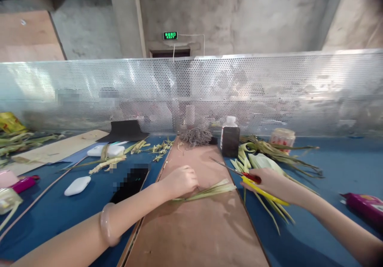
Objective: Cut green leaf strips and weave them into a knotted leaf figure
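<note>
A bunch of thin green leaf strips [209, 190] lies flat on the long brown board [194, 227] in the middle of the bench [329, 167]. The left hand [179, 181] is curled over one end of the strips and presses them down on the board. Its fingers are bent in close and hold the strips. A pale bangle [107, 225] sits on the left wrist.

The right hand [273, 184] is just beside the board's right edge. Its fingers are closed around the handles of a pair of scissors [239, 173] with red and yellow grips. The thin blades point up and left, above the board, near the loose ends of the strips but not touching them.

Under the right hand lies a heap of more green leaves [269, 159] on the blue bench. Behind it stands a dark bottle [230, 139] with a white cap. A tangle of grey string [196, 136] lies at the far end of the board. To the left are a black phone [130, 185] and a small white case [77, 186]. A pink bottle [363, 205] lies far to the right.
</note>
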The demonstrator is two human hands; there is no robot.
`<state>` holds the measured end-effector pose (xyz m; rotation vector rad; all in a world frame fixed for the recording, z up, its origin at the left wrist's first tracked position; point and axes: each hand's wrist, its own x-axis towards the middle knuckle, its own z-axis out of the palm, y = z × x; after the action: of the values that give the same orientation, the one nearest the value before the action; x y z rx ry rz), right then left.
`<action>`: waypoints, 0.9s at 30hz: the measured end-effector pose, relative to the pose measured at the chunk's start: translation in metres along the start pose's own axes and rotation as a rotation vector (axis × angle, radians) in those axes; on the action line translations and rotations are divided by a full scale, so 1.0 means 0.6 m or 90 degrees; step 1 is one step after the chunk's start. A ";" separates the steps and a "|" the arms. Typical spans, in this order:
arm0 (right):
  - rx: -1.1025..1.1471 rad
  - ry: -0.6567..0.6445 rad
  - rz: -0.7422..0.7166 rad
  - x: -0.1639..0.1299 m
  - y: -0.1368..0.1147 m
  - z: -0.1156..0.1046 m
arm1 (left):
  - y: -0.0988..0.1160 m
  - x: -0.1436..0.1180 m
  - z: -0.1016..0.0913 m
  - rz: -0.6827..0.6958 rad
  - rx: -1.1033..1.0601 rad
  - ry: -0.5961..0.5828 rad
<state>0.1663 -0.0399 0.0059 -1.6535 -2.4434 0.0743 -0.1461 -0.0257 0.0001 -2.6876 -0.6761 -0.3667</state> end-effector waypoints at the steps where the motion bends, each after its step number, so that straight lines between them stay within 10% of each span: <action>1: 0.004 0.004 0.001 0.001 0.001 0.003 | 0.001 -0.001 -0.004 -0.013 -0.012 -0.007; 9: 0.044 0.039 0.016 -0.013 -0.008 -0.010 | 0.029 -0.007 -0.159 -0.156 -0.177 -0.109; 13: 0.061 0.042 0.022 -0.026 -0.020 -0.018 | 0.085 -0.057 -0.264 -0.180 -0.519 -0.559; 17: 0.066 0.051 0.017 -0.021 -0.031 -0.019 | 0.108 -0.112 -0.299 -0.263 -0.456 -0.688; 23: 0.043 0.075 0.013 0.028 -0.061 -0.017 | 0.075 -0.099 -0.249 -0.334 -0.461 -0.502; 27: 0.041 0.087 0.041 0.079 -0.080 0.003 | 0.059 -0.051 -0.167 -0.307 -0.153 -0.284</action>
<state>0.1050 -0.0143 0.0171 -1.6527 -2.2641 0.0477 -0.1707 -0.1063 0.0714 -2.8285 -1.5082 0.0541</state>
